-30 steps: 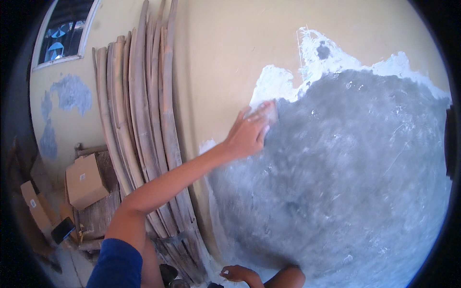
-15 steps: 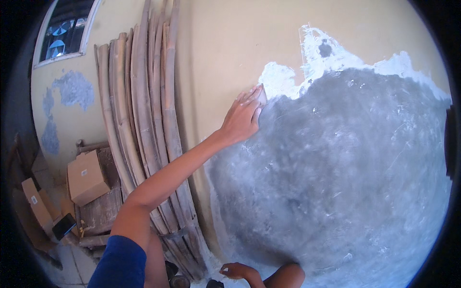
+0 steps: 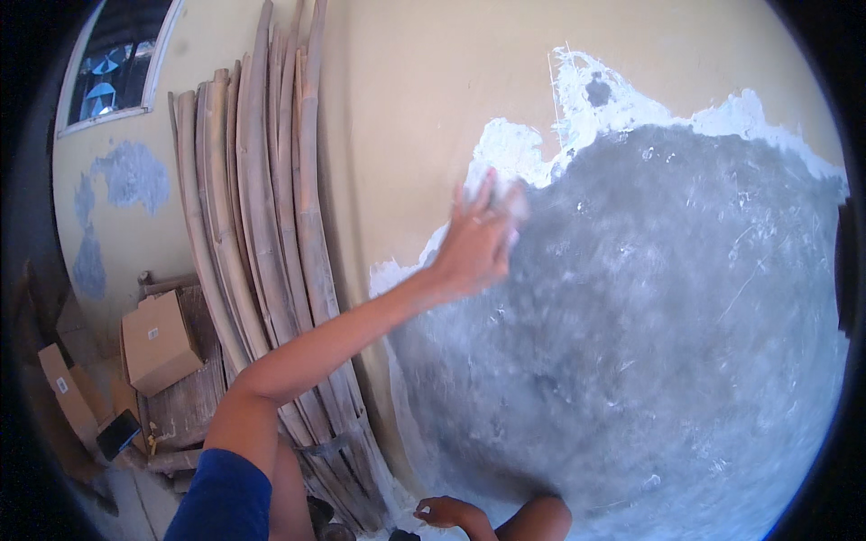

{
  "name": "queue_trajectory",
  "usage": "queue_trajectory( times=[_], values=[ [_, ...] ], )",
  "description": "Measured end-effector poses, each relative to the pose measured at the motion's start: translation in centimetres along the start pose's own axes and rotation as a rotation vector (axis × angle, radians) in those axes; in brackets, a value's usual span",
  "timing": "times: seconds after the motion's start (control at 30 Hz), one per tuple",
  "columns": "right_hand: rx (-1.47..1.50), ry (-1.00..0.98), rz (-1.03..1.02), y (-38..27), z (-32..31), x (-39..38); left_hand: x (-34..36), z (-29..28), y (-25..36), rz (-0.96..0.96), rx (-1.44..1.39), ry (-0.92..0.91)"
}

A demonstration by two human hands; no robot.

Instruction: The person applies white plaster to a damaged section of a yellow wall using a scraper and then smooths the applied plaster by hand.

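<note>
- The left hand [image 3: 474, 245] has moved rightward since half a second ago, from the beige paint [image 3: 410, 117] beside the white patch [image 3: 512, 146] to where that patch meets the grey plaster [image 3: 631, 307].
- It appears to grasp a small pale pad [image 3: 518, 204] between fingers and thumb, against or just off the wall; blur hides which.
- The pad could slip if this grip is loose, perhaps scraping the fingertips on the rough surface.
- Too much pressure might chip the patch's ragged edge.
- The forearm crosses in front of the bamboo poles [image 3: 262, 207]; a wide elbow swing could knock them.
- The right hand [image 3: 440, 512] is half curled, low by the knee [image 3: 544, 521]; I cannot tell whether it holds anything.
</note>
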State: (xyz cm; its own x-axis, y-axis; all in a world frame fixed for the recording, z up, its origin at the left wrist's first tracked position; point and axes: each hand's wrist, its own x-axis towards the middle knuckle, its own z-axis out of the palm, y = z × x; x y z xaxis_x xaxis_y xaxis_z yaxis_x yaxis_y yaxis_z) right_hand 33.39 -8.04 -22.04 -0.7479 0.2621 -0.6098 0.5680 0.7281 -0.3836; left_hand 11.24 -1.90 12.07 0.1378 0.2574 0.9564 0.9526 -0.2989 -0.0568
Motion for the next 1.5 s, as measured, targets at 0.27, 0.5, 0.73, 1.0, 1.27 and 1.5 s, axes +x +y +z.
queue_trajectory(
  times=[0.27,0.5,0.73,1.0,1.27,1.5],
  values=[
    [0.046,-0.015,-0.023,0.7,0.8,1.0,0.5,-1.8,-3.3,-0.151,0.152,-0.011],
    [0.012,-0.038,-0.014,0.8,0.6,1.0,0.0,-0.8,1.9,-0.05,0.088,-0.133],
    [0.049,-0.061,-0.013,1.5,1.4,2.0,0.8,-1.6,-2.8,-0.178,0.213,-0.051],
    [0.034,-0.039,-0.029,1.7,1.3,2.2,1.2,-0.6,1.4,-0.108,0.108,-0.063],
    [0.009,-0.021,-0.034,1.8,1.6,2.1,1.3,-1.3,0.9,-0.105,0.162,-0.027],
    [0.07,-0.008,-0.069,1.4,1.5,2.1,2.0,-0.8,4.1,0.035,0.131,-0.035]
  ],
)
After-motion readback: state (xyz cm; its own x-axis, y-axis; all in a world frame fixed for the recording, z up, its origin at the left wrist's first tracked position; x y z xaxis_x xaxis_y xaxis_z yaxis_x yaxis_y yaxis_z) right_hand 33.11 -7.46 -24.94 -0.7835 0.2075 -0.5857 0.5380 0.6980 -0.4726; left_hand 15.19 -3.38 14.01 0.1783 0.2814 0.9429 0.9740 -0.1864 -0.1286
